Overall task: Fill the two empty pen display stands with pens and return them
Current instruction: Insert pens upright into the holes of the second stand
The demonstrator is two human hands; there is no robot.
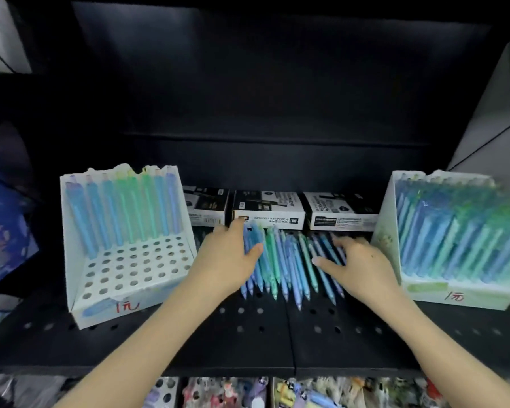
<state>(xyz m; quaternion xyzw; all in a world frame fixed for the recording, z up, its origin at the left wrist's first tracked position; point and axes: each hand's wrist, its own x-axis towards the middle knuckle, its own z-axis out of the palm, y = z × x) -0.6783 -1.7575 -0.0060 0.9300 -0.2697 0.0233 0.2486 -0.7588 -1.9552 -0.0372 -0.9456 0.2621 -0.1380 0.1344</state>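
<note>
A loose pile of blue and green pens (286, 260) lies on the black perforated shelf (248, 334), tips toward me. My left hand (227, 257) rests on the pile's left side, fingers stretched toward the back and thumb laid across several pens. On the right side of the pile my right hand (357, 266) lies with its fingers spread. A white display stand (121, 269) at the left holds a single back row of pens, with many bare holes in front. The white stand (454, 293) at the right is packed with pens.
Three black-and-white marker boxes (268, 210) line the back of the shelf behind the pile. Dark shelf walls rise behind. Blue packaged goods (3, 231) hang at the far left. A lower shelf (306, 393) holds colourful items.
</note>
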